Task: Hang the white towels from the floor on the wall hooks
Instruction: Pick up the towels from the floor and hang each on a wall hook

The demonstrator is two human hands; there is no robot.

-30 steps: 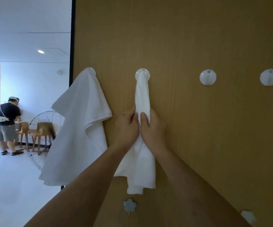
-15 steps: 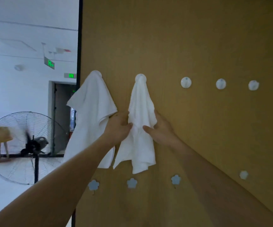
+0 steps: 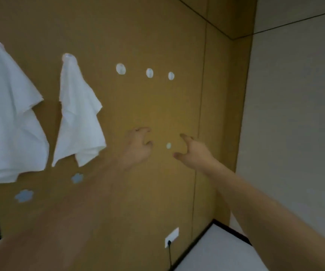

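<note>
Two white towels (image 3: pixel 79 122) hang upper left, three round hooks (image 3: pixel 120 69) bare; your left hand (image 3: pixel 138 147) and right hand (image 3: pixel 193 151) are loosely curled, holding nothing.

The left towel (image 3: pixel 9 118) is cut off by the frame's edge, and the left forearm (image 3: pixel 64 222) is motion-blurred.

The brown wall panel (image 3: pixel 157 36) carries a row of round white hooks. Two white towels hang from the hooks nearest its left edge: the larger towel (image 3: pixel 7 118) outermost, the smaller towel (image 3: pixel 79 118) beside it. Three hooks (image 3: pixel 120 68) toward the right edge are bare.
</note>
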